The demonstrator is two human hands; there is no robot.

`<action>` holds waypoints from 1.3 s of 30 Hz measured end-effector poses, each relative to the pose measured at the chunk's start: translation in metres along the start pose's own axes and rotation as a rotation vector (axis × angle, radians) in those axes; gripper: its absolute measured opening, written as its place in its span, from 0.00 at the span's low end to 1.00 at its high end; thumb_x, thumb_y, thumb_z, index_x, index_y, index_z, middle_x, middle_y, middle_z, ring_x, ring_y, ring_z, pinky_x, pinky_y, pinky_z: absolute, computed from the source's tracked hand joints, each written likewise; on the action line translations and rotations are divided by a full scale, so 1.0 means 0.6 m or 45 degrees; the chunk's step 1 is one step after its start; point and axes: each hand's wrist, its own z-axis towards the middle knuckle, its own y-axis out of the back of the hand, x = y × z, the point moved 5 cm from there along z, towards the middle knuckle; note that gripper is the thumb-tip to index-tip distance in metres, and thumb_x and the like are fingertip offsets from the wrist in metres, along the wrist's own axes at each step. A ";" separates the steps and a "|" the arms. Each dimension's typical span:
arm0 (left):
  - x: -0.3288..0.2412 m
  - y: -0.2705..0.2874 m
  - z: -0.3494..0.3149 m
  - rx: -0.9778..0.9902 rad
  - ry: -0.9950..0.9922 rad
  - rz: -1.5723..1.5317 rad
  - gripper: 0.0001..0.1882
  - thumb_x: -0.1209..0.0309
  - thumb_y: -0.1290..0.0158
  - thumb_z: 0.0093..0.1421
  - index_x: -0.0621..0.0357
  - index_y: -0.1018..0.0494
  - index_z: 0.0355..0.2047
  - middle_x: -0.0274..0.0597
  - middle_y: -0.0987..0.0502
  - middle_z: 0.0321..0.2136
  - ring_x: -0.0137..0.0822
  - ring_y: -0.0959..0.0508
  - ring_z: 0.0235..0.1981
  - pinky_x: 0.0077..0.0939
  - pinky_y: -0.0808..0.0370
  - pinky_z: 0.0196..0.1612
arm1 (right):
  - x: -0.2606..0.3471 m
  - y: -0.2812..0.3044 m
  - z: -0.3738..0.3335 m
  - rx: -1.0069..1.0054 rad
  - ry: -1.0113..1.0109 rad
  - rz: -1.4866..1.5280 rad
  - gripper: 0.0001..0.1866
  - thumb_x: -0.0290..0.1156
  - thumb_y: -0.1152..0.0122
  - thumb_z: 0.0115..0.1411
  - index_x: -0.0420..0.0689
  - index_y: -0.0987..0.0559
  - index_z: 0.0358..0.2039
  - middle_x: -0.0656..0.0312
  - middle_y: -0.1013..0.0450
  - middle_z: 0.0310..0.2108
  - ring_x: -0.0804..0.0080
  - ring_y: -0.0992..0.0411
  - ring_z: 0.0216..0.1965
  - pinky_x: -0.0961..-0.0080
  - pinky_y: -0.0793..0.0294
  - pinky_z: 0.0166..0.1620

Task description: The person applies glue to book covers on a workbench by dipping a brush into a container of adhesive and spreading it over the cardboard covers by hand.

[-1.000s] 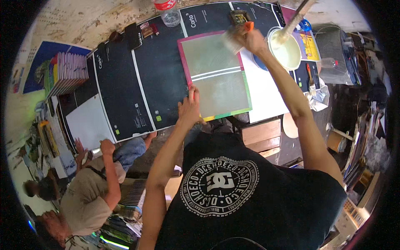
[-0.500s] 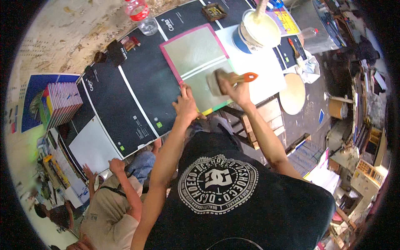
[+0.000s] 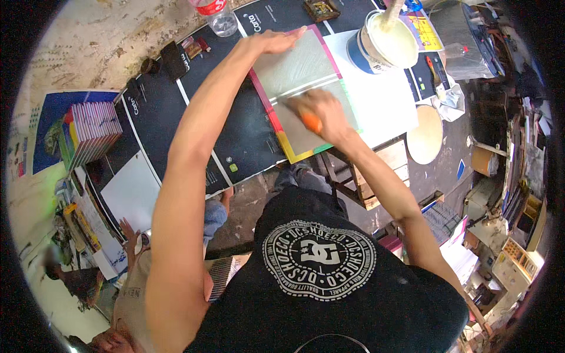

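In front of me lies a sheet with pink, green and yellow edges, bearing two grey boards divided by white lines. My right hand is closed round the orange handle of a flat brush. Its bristles are smeared by motion and mostly hidden, over the sheet near the white lines. My left arm reaches across to the sheet's far left corner, where my left hand lies with its fingers stretched out along the pink edge. Wet-looking streaks cover the far board.
A white and blue bucket of cream paste with a stick stands right of the sheet on white paper. A bottle stands far left, stacked books at the table's left end. At lower left another person's hand rests near white paper.
My left hand has gone from the sheet's near left edge to its far left corner. My right hand has swept the brush leftward, turning its handle toward me. The view has shifted slightly.
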 end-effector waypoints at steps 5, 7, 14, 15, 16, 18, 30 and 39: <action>0.025 -0.054 0.061 0.485 0.177 -0.046 0.53 0.21 0.84 0.56 0.39 0.62 0.74 0.52 0.43 0.69 0.48 0.57 0.74 0.57 0.62 0.71 | 0.026 -0.144 0.075 -0.111 -0.101 -0.121 0.25 0.25 0.38 0.50 0.56 0.19 0.51 0.57 0.27 0.31 0.55 0.25 0.36 0.62 0.24 0.38; 0.027 -0.051 0.046 0.536 0.199 -0.063 0.55 0.20 0.84 0.54 0.37 0.64 0.74 0.48 0.43 0.69 0.50 0.52 0.72 0.60 0.60 0.70 | 0.075 -0.145 0.043 -0.001 -0.008 0.072 0.23 0.25 0.39 0.50 0.54 0.19 0.50 0.56 0.27 0.31 0.55 0.25 0.35 0.62 0.24 0.37; -0.012 -0.011 0.040 0.587 0.306 0.008 0.54 0.20 0.80 0.54 0.38 0.52 0.73 0.38 0.35 0.66 0.54 0.29 0.49 0.62 0.40 0.57 | 0.028 -0.150 0.139 -0.282 -0.129 -0.151 0.16 0.25 0.39 0.51 0.51 0.17 0.41 0.53 0.26 0.31 0.53 0.25 0.31 0.57 0.23 0.38; -0.010 0.001 0.040 0.552 0.325 0.026 0.53 0.21 0.77 0.56 0.39 0.49 0.72 0.38 0.32 0.65 0.53 0.27 0.45 0.62 0.36 0.54 | 0.052 -0.195 0.134 0.048 -0.123 -0.153 0.15 0.25 0.39 0.51 0.52 0.17 0.41 0.54 0.26 0.32 0.53 0.25 0.32 0.57 0.23 0.39; 0.006 0.013 0.034 0.542 0.348 0.015 0.53 0.21 0.77 0.56 0.39 0.49 0.72 0.38 0.32 0.65 0.53 0.27 0.45 0.62 0.36 0.54 | 0.103 -0.187 0.112 0.044 0.035 0.164 0.13 0.27 0.38 0.51 0.51 0.17 0.39 0.56 0.26 0.32 0.55 0.25 0.34 0.62 0.23 0.41; 0.031 0.013 0.033 0.615 0.548 -0.072 0.46 0.18 0.79 0.53 0.49 0.33 0.21 0.30 0.43 0.17 0.32 0.42 0.18 0.33 0.42 0.25 | 0.131 -0.151 0.096 -0.071 0.136 0.106 0.14 0.28 0.37 0.50 0.51 0.17 0.39 0.58 0.26 0.33 0.57 0.27 0.36 0.63 0.25 0.43; -0.012 0.002 0.037 0.545 0.566 -0.135 0.55 0.21 0.81 0.55 0.58 0.28 0.49 0.50 0.33 0.47 0.46 0.31 0.46 0.43 0.39 0.51 | 0.013 -0.113 0.028 -0.384 0.039 0.352 0.20 0.27 0.42 0.53 0.55 0.19 0.48 0.59 0.25 0.41 0.60 0.28 0.42 0.62 0.30 0.46; -0.005 -0.010 0.009 0.477 0.502 -0.099 0.53 0.22 0.80 0.56 0.58 0.28 0.49 0.51 0.33 0.49 0.47 0.31 0.47 0.45 0.39 0.53 | 0.048 -0.107 -0.078 0.036 -0.079 0.061 0.22 0.31 0.43 0.53 0.54 0.19 0.50 0.58 0.24 0.42 0.57 0.27 0.45 0.59 0.31 0.52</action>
